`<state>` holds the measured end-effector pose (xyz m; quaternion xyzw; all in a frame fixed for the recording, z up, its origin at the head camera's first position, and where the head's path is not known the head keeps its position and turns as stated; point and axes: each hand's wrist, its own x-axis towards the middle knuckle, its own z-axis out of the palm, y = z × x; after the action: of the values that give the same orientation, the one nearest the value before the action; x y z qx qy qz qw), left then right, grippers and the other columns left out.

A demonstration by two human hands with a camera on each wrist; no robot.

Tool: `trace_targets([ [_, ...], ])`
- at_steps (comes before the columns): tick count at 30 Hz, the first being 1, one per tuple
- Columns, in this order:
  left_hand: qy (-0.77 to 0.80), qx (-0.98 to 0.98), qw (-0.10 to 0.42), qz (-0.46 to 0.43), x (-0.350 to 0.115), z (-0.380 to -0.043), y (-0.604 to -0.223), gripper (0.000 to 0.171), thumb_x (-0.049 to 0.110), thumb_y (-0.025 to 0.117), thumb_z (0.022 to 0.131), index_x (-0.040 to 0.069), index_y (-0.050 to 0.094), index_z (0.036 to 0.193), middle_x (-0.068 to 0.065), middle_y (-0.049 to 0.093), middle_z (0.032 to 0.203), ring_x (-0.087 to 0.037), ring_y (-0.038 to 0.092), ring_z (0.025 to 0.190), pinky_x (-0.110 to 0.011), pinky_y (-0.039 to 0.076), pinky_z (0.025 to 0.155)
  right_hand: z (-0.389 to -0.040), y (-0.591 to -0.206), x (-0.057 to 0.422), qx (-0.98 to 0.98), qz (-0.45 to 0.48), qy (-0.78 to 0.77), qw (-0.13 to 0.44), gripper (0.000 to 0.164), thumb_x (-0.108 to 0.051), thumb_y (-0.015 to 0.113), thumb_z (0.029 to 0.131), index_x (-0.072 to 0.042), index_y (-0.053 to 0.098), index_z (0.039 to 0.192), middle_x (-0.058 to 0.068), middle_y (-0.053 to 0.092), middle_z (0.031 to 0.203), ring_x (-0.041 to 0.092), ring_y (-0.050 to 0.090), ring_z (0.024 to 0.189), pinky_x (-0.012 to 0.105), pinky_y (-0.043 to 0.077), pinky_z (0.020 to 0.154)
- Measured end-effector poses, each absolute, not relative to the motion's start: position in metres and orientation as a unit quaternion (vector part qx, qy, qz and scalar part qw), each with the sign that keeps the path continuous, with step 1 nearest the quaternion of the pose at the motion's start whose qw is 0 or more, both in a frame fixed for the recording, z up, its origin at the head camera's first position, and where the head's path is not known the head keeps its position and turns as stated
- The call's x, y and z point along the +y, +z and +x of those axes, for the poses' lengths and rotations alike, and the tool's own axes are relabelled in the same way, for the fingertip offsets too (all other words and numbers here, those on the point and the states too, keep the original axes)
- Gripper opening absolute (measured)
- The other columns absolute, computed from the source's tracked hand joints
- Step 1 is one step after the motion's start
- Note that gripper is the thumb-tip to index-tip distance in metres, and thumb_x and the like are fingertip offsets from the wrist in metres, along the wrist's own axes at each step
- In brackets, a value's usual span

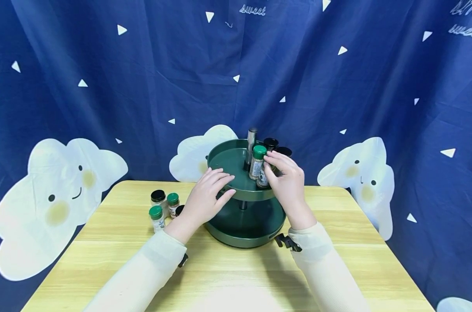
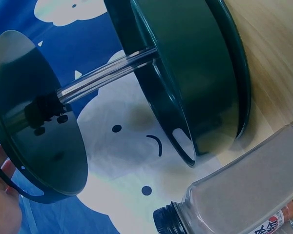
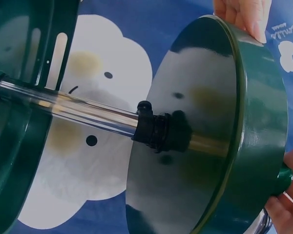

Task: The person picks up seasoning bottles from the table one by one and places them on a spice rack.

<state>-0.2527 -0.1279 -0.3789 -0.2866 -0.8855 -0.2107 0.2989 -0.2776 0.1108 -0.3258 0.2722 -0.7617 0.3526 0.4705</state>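
Note:
A dark green two-tier round stand (image 1: 245, 240) stands on the table, with a silver post (image 1: 251, 143) through its middle. At the front left of its upper tray (image 1: 228, 156), my left hand (image 1: 206, 197) rests with loosely spread fingers at the rim. On the right, my right hand (image 1: 286, 182) pinches a small spice jar (image 1: 262, 177) by its top, over the upper tray; the right wrist view shows its green cap (image 3: 284, 179) between fingers and thumb. Touching close beside it is another green-capped spice jar (image 1: 257, 163). Black-capped jars (image 1: 271, 143) stand behind, partly hidden by the hand.
Left of the stand, a black-capped jar (image 1: 159, 200) and green-capped jars (image 1: 157, 216) are grouped on the wooden table (image 1: 236, 273), one more black cap (image 1: 179, 210) partly behind my left wrist. A blue curtain (image 1: 204, 86) hangs behind the table.

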Motion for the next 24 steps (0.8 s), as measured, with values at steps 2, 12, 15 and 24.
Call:
trace_targets([
  [2, -0.211, -0.886, 0.298, -0.286, -0.1280, -0.2526, -0.3790, 0.044, 0.041, 0.059, 0.101, 0.014, 0.064, 0.135, -0.005, 0.062, 0.136, -0.023, 0.044, 0.140, -0.041, 0.019, 0.123, -0.2783, -0.3258, 0.1106, -0.766, 0.271, 0.349, 0.467, 0.018, -0.002, 0.076, 0.085, -0.001, 0.079, 0.103, 0.012, 0.074, 0.111, 0.027, 0.068, 0.111, 0.042, 0.053, 0.099],
  [12, -0.211, -0.885, 0.299, -0.288, -0.1286, -0.2534, -0.3797, 0.045, 0.042, 0.058, 0.101, 0.014, 0.063, 0.135, -0.005, 0.062, 0.136, -0.023, 0.043, 0.140, -0.041, 0.019, 0.123, -0.2778, -0.3229, 0.1106, -0.794, 0.264, 0.329, 0.438, 0.022, -0.006, 0.075, 0.089, -0.003, 0.077, 0.110, 0.010, 0.073, 0.117, 0.023, 0.064, 0.118, 0.041, 0.052, 0.101],
  [15, -0.211, -0.885, 0.298, -0.288, -0.1285, -0.2534, -0.3795, 0.045, 0.042, 0.058, 0.101, 0.014, 0.063, 0.135, -0.005, 0.062, 0.136, -0.023, 0.043, 0.140, -0.041, 0.018, 0.123, -0.2774, -0.3226, 0.1105, -0.796, 0.263, 0.325, 0.436, 0.023, -0.007, 0.076, 0.089, -0.003, 0.077, 0.111, 0.010, 0.073, 0.117, 0.023, 0.063, 0.120, 0.040, 0.050, 0.103],
  [24, -0.213, -0.887, 0.292, -0.286, -0.1279, -0.2515, -0.3776, 0.044, 0.041, 0.059, 0.101, 0.014, 0.063, 0.135, -0.004, 0.062, 0.137, -0.024, 0.043, 0.140, -0.041, 0.018, 0.124, -0.2759, -0.3222, 0.1113, -0.802, 0.261, 0.322, 0.430, 0.023, -0.006, 0.075, 0.089, -0.003, 0.077, 0.112, 0.009, 0.072, 0.118, 0.022, 0.063, 0.121, 0.040, 0.050, 0.103],
])
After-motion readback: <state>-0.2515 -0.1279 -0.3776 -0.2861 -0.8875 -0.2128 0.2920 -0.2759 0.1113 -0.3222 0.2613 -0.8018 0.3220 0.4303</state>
